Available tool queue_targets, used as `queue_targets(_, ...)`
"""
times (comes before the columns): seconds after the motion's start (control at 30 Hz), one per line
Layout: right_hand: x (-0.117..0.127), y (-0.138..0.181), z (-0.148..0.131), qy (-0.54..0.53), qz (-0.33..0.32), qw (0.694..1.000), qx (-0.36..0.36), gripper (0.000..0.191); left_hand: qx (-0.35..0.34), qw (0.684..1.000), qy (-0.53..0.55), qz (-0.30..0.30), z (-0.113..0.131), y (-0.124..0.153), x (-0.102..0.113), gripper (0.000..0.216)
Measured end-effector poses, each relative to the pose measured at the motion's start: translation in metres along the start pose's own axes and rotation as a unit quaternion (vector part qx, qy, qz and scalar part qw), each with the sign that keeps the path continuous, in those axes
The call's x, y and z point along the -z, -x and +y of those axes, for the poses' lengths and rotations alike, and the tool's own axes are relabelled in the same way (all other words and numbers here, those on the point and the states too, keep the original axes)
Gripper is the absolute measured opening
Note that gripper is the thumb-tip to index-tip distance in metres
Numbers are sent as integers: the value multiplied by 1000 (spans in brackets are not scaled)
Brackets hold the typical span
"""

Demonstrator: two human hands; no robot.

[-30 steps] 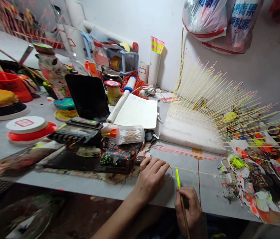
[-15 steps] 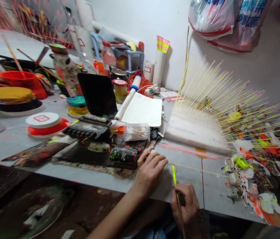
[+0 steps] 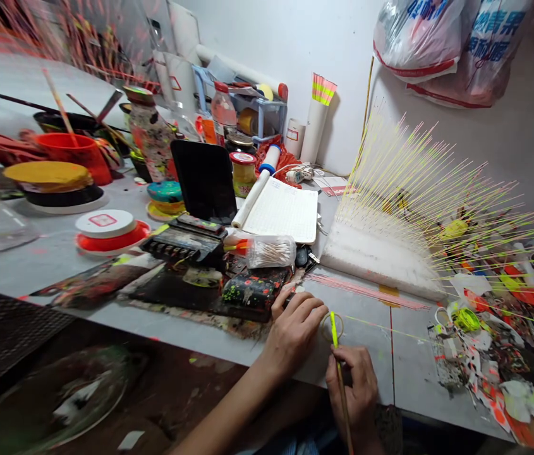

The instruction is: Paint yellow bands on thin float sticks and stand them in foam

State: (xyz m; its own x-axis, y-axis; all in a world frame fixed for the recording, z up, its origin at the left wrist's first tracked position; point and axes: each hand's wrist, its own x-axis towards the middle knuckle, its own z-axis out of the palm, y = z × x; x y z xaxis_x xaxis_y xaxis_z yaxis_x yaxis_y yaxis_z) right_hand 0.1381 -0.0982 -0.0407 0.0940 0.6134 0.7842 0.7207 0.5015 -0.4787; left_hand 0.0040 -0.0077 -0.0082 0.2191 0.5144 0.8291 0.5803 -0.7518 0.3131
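Stick (image 3: 334, 335): where do you have it?

Nearly upright in your right grip (image 3: 351, 392). Your fingers are closed around the shaft, and the yellow tip stands in front of a thin ring (image 3: 322, 328) on the table (image 3: 366, 360).

And my left grip (image 3: 292, 335)?

It's curled, knuckles up, near the table's edge, just left of the ring. I can't tell whether it's pinching anything. A thin yellow strand (image 3: 380, 327) runs from the ring off to the right.

How do I keep this steady?

Hold the shaft low and brace your right wrist on the table, so the tip doesn't wander over the ring.

What's around me?

Ahead of your right grip, a foam block (image 3: 380, 259) bristles with painted sticks, and pink rods (image 3: 366, 292) lie in front of it. Beyond your left grip sit a bag of cotton swabs (image 3: 271, 251), a notebook (image 3: 280, 212) and a black tablet (image 3: 205, 180). Paint-spattered scraps (image 3: 479, 354) lie right of your right grip, and plastic bags (image 3: 451, 50) hang by a white wall (image 3: 304, 38).
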Motion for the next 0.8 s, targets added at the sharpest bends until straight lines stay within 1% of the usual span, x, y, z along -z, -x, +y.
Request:
queue_targets(0.17,2,-3,-3,9,2,1000,0,17,1,1000,0,6,1,-1,0,23)
queue_targets(0.33,7,-8,-8,32,3,999,0,11,9,1000,0,-10,1,0,1,21)
queue_targets(0.43,8,-10,-9,37,9,999,-5,9,5,1000,1,-7,0,1,0,20)
queue_targets(0.63,9,-9,-8,34,16,999,-11,11,2,1000,-10,-16,-1,1,1,22)
queue_targets(0.8,11,1,-8,-8,15,1000,-18,16,-2,1000,-10,-18,-1,-1,3,22)
